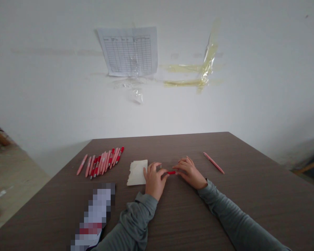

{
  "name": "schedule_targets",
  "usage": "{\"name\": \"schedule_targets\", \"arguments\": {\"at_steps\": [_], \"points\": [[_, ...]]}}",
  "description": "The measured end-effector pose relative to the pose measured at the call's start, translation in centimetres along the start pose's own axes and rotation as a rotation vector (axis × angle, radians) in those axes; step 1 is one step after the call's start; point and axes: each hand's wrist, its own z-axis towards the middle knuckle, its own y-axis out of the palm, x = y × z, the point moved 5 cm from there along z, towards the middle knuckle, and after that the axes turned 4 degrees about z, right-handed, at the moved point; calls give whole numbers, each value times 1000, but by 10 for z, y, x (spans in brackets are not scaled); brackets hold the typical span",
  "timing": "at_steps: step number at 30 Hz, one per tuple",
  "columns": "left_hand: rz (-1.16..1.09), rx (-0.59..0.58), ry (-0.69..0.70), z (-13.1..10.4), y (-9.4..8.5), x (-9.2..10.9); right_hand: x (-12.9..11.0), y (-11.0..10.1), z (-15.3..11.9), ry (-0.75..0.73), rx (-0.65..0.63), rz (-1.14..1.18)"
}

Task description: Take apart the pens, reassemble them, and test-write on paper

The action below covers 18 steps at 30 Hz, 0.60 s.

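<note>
Between my two hands, near the middle of the dark table, is a small red pen part [171, 172]. My left hand [155, 179] pinches its left end between thumb and fingers. Its right end is in the fingertips of my right hand [189, 171]. A piece of off-white paper [137, 173] with a ragged left edge lies just left of my left hand, partly behind its fingers. Farther left, a row of several pink and red pens [102, 164] lies side by side. One pink pen [214, 163] lies alone to the right of my right hand.
A pixelated, light-coloured object [94, 216] lies at the front left of the brown table [188, 216], beside my left sleeve. Behind the table stands a white wall with a printed sheet [131, 52] and yellowish tape [208, 66].
</note>
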Motion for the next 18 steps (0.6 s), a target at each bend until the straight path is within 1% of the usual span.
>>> {"name": "schedule_targets", "arguments": {"at_steps": [7,11,18], "points": [[-29,11,-40,1,0,-4,9,-3,-1,6,17,-85],[-32,11,-50,1,1,-5,12,-4,-1,11,19,-67],[-33,-12,-29,2,1,-4,10,-2,-1,-10,6,-48]]}}
